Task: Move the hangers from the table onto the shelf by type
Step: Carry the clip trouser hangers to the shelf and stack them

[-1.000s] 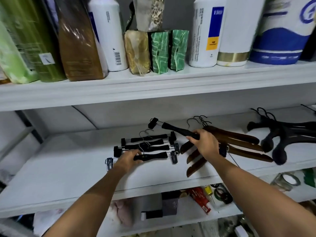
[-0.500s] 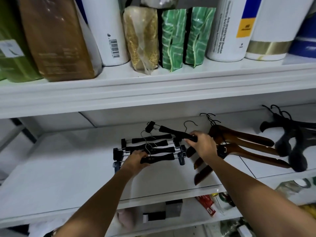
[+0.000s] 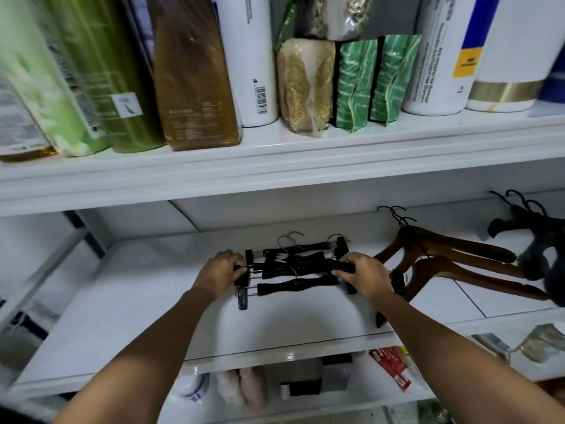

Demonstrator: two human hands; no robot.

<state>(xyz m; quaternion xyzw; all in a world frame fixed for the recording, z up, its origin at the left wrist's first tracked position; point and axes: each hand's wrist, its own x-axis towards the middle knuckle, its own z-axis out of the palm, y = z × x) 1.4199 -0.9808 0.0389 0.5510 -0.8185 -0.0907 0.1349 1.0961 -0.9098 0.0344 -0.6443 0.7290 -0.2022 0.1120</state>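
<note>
The clip hanger (image 3: 334, 265), tilted a moment earlier, had come down onto the stack of clip hangers (image 3: 293, 284) on the shelf (image 3: 146, 316). The right hand (image 3: 365, 275) gripped its end; the left hand (image 3: 220, 272) pinched the stack's left clips. Wooden hangers (image 3: 458, 249) lay beside.

I count my two hands, left hand (image 3: 220, 270) and right hand (image 3: 367, 273). The black clip hangers (image 3: 298, 284) number four or five, too overlapped to be sure. There are three brown wooden hangers (image 3: 458, 244) and two green pouches (image 3: 356, 84).
</note>
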